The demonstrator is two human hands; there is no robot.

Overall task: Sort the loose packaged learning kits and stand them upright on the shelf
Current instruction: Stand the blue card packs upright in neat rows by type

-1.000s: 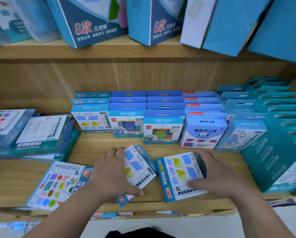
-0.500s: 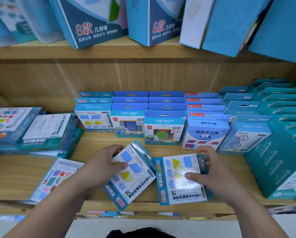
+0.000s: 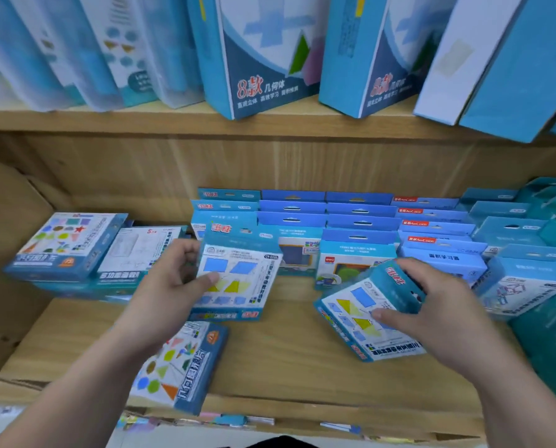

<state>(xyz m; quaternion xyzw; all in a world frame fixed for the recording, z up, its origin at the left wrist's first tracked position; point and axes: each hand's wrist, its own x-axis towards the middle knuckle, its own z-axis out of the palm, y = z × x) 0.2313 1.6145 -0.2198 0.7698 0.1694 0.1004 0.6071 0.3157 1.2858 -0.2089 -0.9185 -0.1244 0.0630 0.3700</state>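
Note:
My left hand (image 3: 173, 282) grips a blue-and-white shapes kit (image 3: 238, 273) by its left edge, thumb on the front; the kit stands nearly upright in front of the leftmost row of standing kits (image 3: 225, 205). My right hand (image 3: 428, 305) holds a second matching kit (image 3: 360, 315), tilted and lifted off the wooden shelf (image 3: 286, 360), thumb on its face and fingers over its top edge. A third loose kit with coloured shapes (image 3: 179, 367) lies flat at the shelf's front, partly under my left forearm.
Rows of upright blue kits (image 3: 357, 221) fill the back of the shelf, with teal boxes (image 3: 528, 279) at the right. Flat stacked boxes (image 3: 73, 247) sit at the left. Tall boxes (image 3: 257, 59) stand on the shelf above.
Both hands have lifted their kits off the shelf. The left kit moved back and up and now stands upright at the left row; the right kit is raised and tilted.

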